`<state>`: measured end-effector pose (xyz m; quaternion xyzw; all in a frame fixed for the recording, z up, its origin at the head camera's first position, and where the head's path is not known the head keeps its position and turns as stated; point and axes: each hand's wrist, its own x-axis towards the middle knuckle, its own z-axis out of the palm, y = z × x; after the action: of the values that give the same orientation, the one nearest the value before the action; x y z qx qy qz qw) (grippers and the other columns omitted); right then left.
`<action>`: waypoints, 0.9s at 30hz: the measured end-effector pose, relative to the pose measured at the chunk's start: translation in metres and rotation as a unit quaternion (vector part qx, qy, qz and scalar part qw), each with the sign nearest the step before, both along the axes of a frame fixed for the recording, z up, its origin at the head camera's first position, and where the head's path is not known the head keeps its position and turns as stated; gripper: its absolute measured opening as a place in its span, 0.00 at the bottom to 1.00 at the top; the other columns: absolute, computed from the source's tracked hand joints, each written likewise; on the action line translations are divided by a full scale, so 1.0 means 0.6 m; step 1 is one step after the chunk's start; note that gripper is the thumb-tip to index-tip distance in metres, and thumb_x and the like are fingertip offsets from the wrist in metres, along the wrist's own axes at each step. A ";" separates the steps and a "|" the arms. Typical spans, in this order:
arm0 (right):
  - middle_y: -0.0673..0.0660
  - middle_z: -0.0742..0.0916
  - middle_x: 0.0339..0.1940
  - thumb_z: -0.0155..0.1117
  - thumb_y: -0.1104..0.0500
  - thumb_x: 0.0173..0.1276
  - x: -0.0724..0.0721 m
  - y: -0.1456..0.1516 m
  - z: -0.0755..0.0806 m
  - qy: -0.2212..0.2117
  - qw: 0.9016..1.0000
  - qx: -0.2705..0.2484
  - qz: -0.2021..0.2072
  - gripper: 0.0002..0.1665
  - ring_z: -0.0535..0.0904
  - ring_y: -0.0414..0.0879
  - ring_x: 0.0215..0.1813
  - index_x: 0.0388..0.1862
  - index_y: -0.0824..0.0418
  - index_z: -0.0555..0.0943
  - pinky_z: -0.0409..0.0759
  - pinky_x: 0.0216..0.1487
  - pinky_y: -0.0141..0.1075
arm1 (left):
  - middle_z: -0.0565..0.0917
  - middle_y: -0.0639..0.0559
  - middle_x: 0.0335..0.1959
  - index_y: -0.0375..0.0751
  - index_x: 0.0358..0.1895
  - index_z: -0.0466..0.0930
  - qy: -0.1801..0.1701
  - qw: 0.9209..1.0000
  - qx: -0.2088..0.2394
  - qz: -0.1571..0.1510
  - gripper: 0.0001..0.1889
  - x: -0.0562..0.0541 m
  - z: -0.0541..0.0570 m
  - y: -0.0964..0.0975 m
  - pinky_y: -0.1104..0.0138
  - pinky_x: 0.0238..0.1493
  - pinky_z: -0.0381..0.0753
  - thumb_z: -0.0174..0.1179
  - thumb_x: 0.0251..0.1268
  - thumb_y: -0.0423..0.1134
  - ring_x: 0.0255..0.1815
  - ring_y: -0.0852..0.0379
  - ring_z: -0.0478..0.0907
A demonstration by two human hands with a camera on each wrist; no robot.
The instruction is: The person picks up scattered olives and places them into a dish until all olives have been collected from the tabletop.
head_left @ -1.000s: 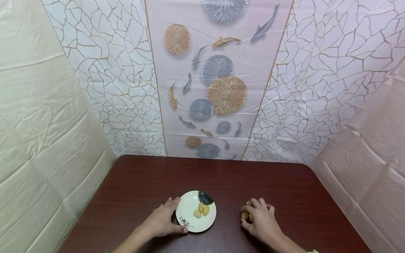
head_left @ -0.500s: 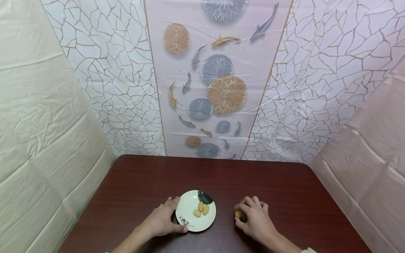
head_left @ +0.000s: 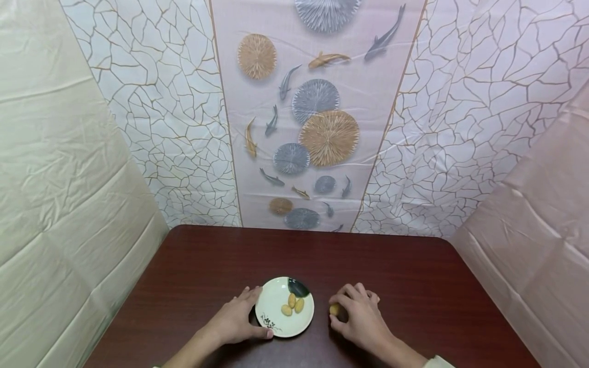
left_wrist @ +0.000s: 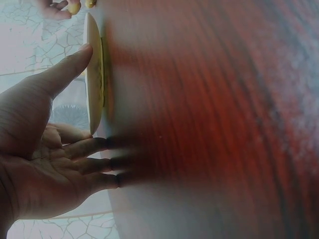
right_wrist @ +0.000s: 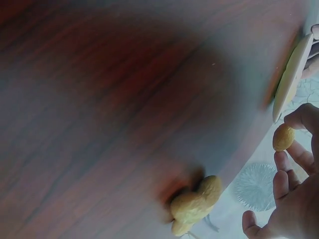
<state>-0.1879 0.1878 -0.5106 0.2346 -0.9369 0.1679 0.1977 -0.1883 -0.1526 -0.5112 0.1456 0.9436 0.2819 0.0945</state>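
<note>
A small round white plate (head_left: 276, 294) with a dark green patch carries three yellow-brown oval pieces (head_left: 299, 305), nut-like in shape. My left hand (head_left: 235, 317) rests at its left side, thumb on the near rim and index finger at the far-left rim, the other fingers spread and extending down beside it in the left wrist view. To the right of the plate, my right hand (head_left: 361, 319) pinches one oval piece (right_wrist: 283, 137) between thumb and index finger, above the table. The right wrist view shows its other fingers loosely bent, holding nothing.
Several more oval pieces (right_wrist: 194, 204) lie bunched on the dark red-brown table (head_left: 221, 255); in the head view the right hand hides them. Patterned cloth (head_left: 184, 128) hangs behind the table, with plain cloth (head_left: 543, 245) at both sides.
My right hand has shifted left toward the plate, away from the bunch of pieces, carrying one oval piece. The left hand and the plate have stayed in place.
</note>
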 end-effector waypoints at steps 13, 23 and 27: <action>0.42 0.85 0.43 0.89 0.55 0.57 0.002 -0.032 0.012 -0.018 1.000 -0.001 0.023 0.15 0.75 0.40 0.47 0.41 0.47 0.92 0.79 0.52 0.65 | 0.70 0.27 0.84 0.30 0.85 0.63 -0.001 1.000 -0.005 0.003 0.64 0.001 0.004 0.002 0.25 0.79 0.66 0.84 0.52 0.65 0.86 0.24 0.63; 0.42 0.85 0.43 0.88 0.54 0.60 0.001 -0.059 0.007 -0.054 0.998 -0.014 0.038 0.13 0.73 0.40 0.48 0.42 0.47 0.91 0.79 0.56 0.68 | 0.70 0.27 0.83 0.30 0.85 0.63 0.000 1.000 0.000 0.002 0.64 0.003 0.004 0.002 0.25 0.79 0.66 0.84 0.52 0.65 0.86 0.24 0.63; 0.42 0.84 0.43 0.87 0.54 0.61 0.001 -0.072 0.006 -0.058 0.997 -0.019 0.050 0.13 0.72 0.40 0.48 0.42 0.48 0.91 0.78 0.55 0.68 | 0.69 0.28 0.84 0.31 0.85 0.63 -0.002 1.000 -0.001 0.003 0.64 0.001 0.004 0.002 0.25 0.79 0.66 0.84 0.53 0.65 0.86 0.23 0.63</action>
<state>-0.1875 0.1448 -0.5069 0.2672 -0.9305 0.2084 0.1391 -0.1875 -0.1514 -0.5087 0.1419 0.9441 0.2816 0.0957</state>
